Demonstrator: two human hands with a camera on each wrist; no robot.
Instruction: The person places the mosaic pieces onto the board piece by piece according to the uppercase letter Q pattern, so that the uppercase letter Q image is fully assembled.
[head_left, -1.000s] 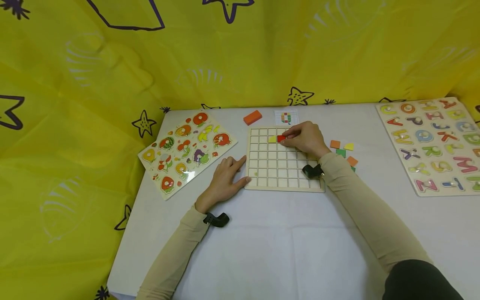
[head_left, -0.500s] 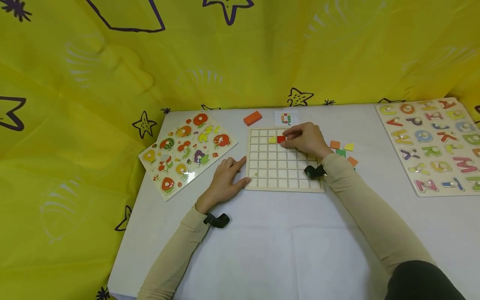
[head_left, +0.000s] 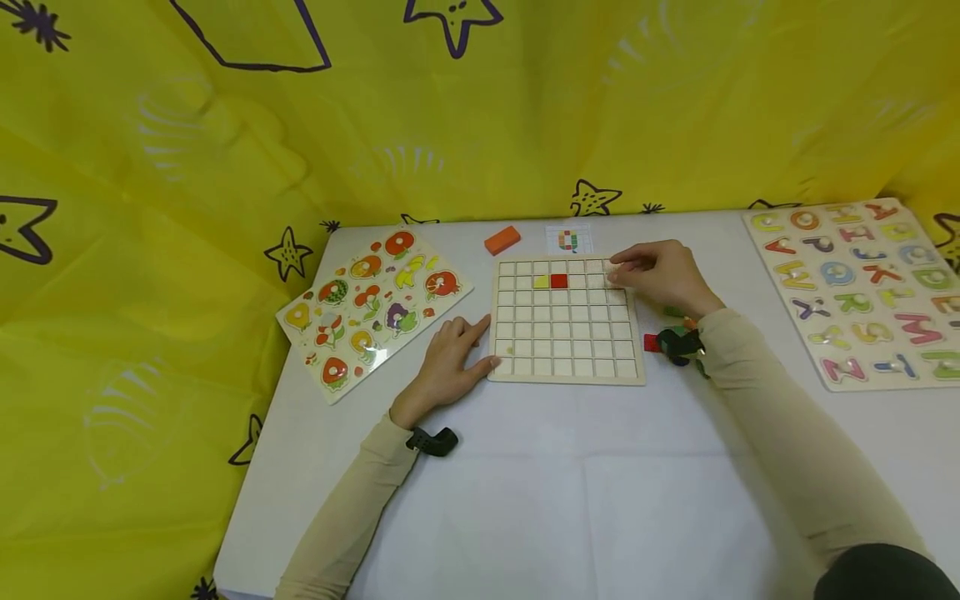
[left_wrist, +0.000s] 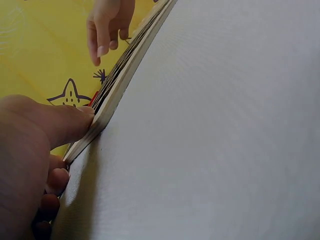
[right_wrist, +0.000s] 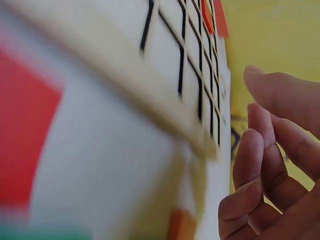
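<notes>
While letters [head_left: 918, 327] include M, left hand [head_left: 446, 360] and right hand [head_left: 663, 273] spread thumb from fingers.

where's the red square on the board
Head view: the red square is in the second row from the top of the board, right of the yellow piece.

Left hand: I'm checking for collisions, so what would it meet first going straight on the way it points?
The left hand would meet the wooden grid board: its index finger and thumb are at the left edge. Whether it would push the board or slide over it is unclear.
</notes>
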